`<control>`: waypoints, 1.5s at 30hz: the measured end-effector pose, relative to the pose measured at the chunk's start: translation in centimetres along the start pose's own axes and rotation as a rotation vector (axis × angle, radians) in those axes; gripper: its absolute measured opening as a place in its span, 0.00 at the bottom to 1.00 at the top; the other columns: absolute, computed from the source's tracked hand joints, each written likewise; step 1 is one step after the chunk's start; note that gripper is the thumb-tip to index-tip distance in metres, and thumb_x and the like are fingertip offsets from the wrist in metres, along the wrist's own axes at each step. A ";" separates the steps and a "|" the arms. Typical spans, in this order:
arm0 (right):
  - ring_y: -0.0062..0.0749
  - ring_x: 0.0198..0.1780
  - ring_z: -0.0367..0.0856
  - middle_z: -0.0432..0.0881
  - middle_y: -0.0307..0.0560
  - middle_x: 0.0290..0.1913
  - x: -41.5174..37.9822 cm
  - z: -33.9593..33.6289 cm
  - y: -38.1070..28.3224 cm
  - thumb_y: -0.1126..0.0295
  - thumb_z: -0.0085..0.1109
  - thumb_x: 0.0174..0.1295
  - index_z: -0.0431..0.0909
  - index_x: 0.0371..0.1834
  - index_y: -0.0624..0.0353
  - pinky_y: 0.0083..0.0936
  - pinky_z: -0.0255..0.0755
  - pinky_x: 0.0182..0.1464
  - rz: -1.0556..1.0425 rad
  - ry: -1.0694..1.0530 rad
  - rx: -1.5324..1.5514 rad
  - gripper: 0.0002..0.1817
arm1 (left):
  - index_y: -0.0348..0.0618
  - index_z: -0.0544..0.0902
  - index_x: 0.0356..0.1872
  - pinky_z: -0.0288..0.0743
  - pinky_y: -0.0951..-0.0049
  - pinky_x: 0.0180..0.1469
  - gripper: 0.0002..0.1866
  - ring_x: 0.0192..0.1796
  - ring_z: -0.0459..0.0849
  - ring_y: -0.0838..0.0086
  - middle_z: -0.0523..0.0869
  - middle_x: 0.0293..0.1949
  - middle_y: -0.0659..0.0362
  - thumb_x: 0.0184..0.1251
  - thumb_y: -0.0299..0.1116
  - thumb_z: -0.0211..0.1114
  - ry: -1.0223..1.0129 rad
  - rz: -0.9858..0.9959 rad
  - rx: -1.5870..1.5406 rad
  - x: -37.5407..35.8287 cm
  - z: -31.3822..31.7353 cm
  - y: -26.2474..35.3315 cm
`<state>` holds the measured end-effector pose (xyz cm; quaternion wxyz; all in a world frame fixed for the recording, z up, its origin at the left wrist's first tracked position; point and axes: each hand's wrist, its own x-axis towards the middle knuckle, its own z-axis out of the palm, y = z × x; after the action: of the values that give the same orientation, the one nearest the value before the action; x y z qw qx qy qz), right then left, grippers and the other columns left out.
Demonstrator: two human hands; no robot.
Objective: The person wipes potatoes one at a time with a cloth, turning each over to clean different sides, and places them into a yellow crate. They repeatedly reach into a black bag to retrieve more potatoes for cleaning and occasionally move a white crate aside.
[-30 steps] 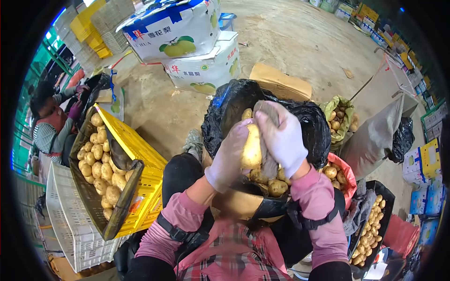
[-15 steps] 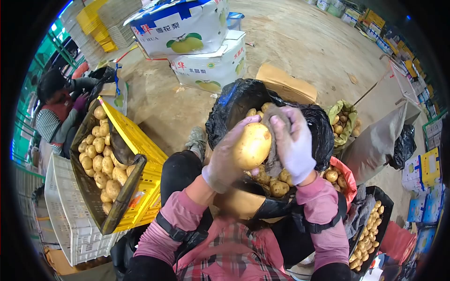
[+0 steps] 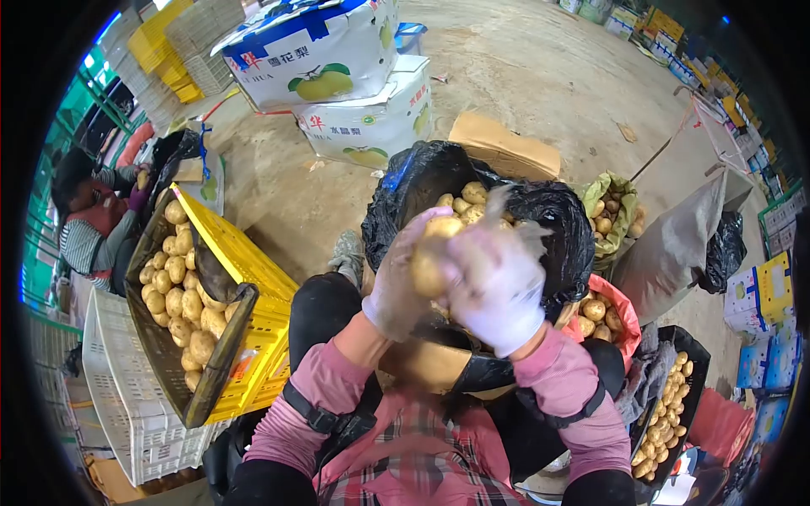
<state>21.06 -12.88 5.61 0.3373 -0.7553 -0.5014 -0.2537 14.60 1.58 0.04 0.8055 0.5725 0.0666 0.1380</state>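
Observation:
My left hand [image 3: 395, 288], in a pale glove, grips a large yellow potato [image 3: 428, 270] above a box lined with a black plastic bag [image 3: 557, 223]. Pressed against the potato's right side is my gloved right hand [image 3: 499, 291], smeared by motion. A grey cloth [image 3: 504, 207] sticks out past the right hand's fingers, also blurred. Under and beyond both hands, more potatoes [image 3: 475, 194] lie inside the black bag. The lower part of the box's contents is hidden by my hands.
A yellow crate [image 3: 270, 316] of potatoes stands left on white crates [image 3: 126, 379]. Right are a red bag [image 3: 626, 325], a green sack [image 3: 620, 190] and a black crate [image 3: 688, 405] with small potatoes. Stacked cartons [image 3: 363, 126] stand ahead. Another person [image 3: 97, 219] sits far left.
The right hand has swung left and down across the potato with the cloth, from beside it to over its right side. The left hand keeps hold of the potato, now tilted.

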 end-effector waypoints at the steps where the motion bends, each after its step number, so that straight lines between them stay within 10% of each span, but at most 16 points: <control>1: 0.48 0.39 0.83 0.82 0.50 0.37 -0.1 0.2 -0.5 0.73 0.71 0.54 0.79 0.45 0.58 0.39 0.80 0.42 0.000 0.022 0.017 0.16 | 0.35 0.68 0.69 0.69 0.64 0.70 0.46 0.67 0.75 0.59 0.75 0.65 0.49 0.40 0.24 0.75 -0.001 0.004 0.007 0.2 -0.3 0.0; 5: 0.47 0.38 0.80 0.80 0.50 0.37 0.6 0.5 2.5 0.65 0.68 0.55 0.80 0.36 0.54 0.39 0.77 0.39 0.169 0.183 -0.058 0.09 | 0.36 0.68 0.69 0.70 0.67 0.69 0.46 0.66 0.75 0.62 0.75 0.65 0.50 0.39 0.22 0.75 -0.026 -0.001 0.124 -0.3 0.0 0.6; 9: 0.46 0.38 0.81 0.81 0.47 0.37 -0.7 0.7 -0.4 0.66 0.67 0.55 0.80 0.36 0.52 0.38 0.77 0.39 -0.008 0.002 0.042 0.08 | 0.40 0.70 0.68 0.77 0.72 0.55 0.27 0.57 0.80 0.73 0.79 0.60 0.57 0.70 0.40 0.52 -0.034 0.376 0.268 0.5 1.1 0.2; 13: 0.51 0.38 0.83 0.82 0.52 0.38 0.1 0.7 1.4 0.74 0.71 0.52 0.80 0.42 0.57 0.36 0.79 0.41 0.135 0.222 0.095 0.14 | 0.36 0.70 0.67 0.74 0.70 0.62 0.34 0.61 0.77 0.71 0.78 0.62 0.55 0.57 0.35 0.68 -0.043 -0.002 -0.001 0.9 -0.5 0.4; 18: 0.49 0.37 0.84 0.83 0.50 0.40 -0.3 -0.2 0.4 0.70 0.69 0.52 0.81 0.40 0.56 0.38 0.78 0.37 0.006 -0.054 0.071 0.12 | 0.36 0.70 0.67 0.78 0.68 0.60 0.31 0.56 0.82 0.72 0.83 0.54 0.56 0.67 0.35 0.70 -0.067 0.373 0.369 0.2 0.7 1.4; 22: 0.41 0.35 0.80 0.79 0.42 0.35 -1.3 0.5 -1.5 0.68 0.66 0.51 0.80 0.37 0.51 0.39 0.76 0.36 -0.117 -0.171 0.058 0.10 | 0.35 0.69 0.68 0.75 0.67 0.64 0.35 0.59 0.80 0.72 0.79 0.61 0.55 0.60 0.28 0.74 -0.134 0.426 0.019 0.9 -0.3 0.7; 24: 0.41 0.37 0.79 0.79 0.41 0.33 -0.9 0.8 0.2 0.68 0.64 0.55 0.80 0.36 0.50 0.40 0.75 0.37 -0.058 0.040 0.083 0.06 | 0.39 0.68 0.69 0.72 0.69 0.66 0.41 0.64 0.76 0.71 0.77 0.62 0.55 0.51 0.19 0.74 -0.044 0.338 0.124 1.1 -0.6 0.2; 27: 0.47 0.41 0.82 0.81 0.50 0.38 -0.2 -0.9 3.8 0.69 0.67 0.60 0.81 0.40 0.60 0.36 0.77 0.48 0.389 0.122 0.191 0.08 | 0.40 0.66 0.70 0.79 0.67 0.60 0.43 0.62 0.79 0.70 0.77 0.61 0.54 0.50 0.17 0.74 -0.268 -0.071 -0.547 0.5 -0.8 1.5; 30: 0.44 0.43 0.82 0.82 0.54 0.42 -0.5 -0.6 5.0 0.71 0.70 0.57 0.83 0.43 0.65 0.34 0.76 0.49 0.328 0.221 0.244 0.13 | 0.41 0.64 0.71 0.84 0.64 0.53 0.43 0.61 0.80 0.68 0.77 0.61 0.54 0.51 0.17 0.74 -0.246 0.116 -0.176 0.7 -0.2 0.6; 31: 0.44 0.43 0.83 0.82 0.53 0.41 -0.3 -0.4 4.5 0.72 0.70 0.56 0.83 0.43 0.65 0.34 0.76 0.49 0.349 0.166 0.322 0.13 | 0.41 0.64 0.71 0.85 0.62 0.51 0.42 0.61 0.80 0.68 0.77 0.61 0.54 0.53 0.18 0.73 -0.205 0.275 0.115 1.1 -0.1 0.3; 34: 0.44 0.42 0.83 0.82 0.51 0.39 -0.4 1.1 2.8 0.69 0.71 0.56 0.85 0.43 0.60 0.33 0.77 0.46 0.466 0.079 0.442 0.12 | 0.44 0.66 0.69 0.82 0.62 0.57 0.27 0.61 0.80 0.66 0.79 0.59 0.55 0.72 0.34 0.61 -0.134 -0.084 -0.476 0.7 1.1 -0.2; 36: 0.47 0.41 0.82 0.82 0.49 0.38 -0.4 0.9 1.8 0.67 0.70 0.56 0.85 0.42 0.55 0.35 0.77 0.43 0.250 0.026 0.250 0.12 | 0.41 0.69 0.65 0.81 0.63 0.59 0.21 0.58 0.83 0.67 0.81 0.57 0.55 0.79 0.40 0.53 0.001 -0.235 -0.663 1.3 1.3 -0.4; 38: 0.45 0.40 0.83 0.82 0.45 0.40 -0.2 0.7 0.7 0.67 0.74 0.51 0.85 0.42 0.53 0.34 0.77 0.41 0.106 -0.069 0.108 0.14 | 0.45 0.72 0.63 0.82 0.64 0.57 0.18 0.55 0.84 0.67 0.82 0.55 0.57 0.79 0.40 0.53 -0.038 0.032 -0.077 2.3 0.3 -1.0; 40: 0.44 0.39 0.81 0.81 0.43 0.40 -0.2 0.7 0.2 0.68 0.74 0.49 0.85 0.41 0.51 0.36 0.77 0.39 0.056 -0.160 0.030 0.15 | 0.48 0.73 0.62 0.82 0.64 0.56 0.17 0.54 0.84 0.67 0.82 0.54 0.57 0.79 0.40 0.53 0.035 -0.294 -0.633 1.3 0.3 -0.4; 45: 0.39 0.37 0.79 0.79 0.39 0.38 -1.2 0.3 -0.2 0.69 0.73 0.46 0.84 0.40 0.49 0.36 0.77 0.37 -0.128 -0.346 -0.013 0.16 | 0.51 0.73 0.63 0.82 0.62 0.55 0.19 0.53 0.84 0.65 0.82 0.55 0.55 0.77 0.44 0.56 0.087 -0.268 -0.652 1.6 -0.4 -1.7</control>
<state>20.45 -13.33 4.59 0.2241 -0.7563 -0.5975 -0.1441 16.28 1.84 -1.64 0.9532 0.2648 0.1280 0.0693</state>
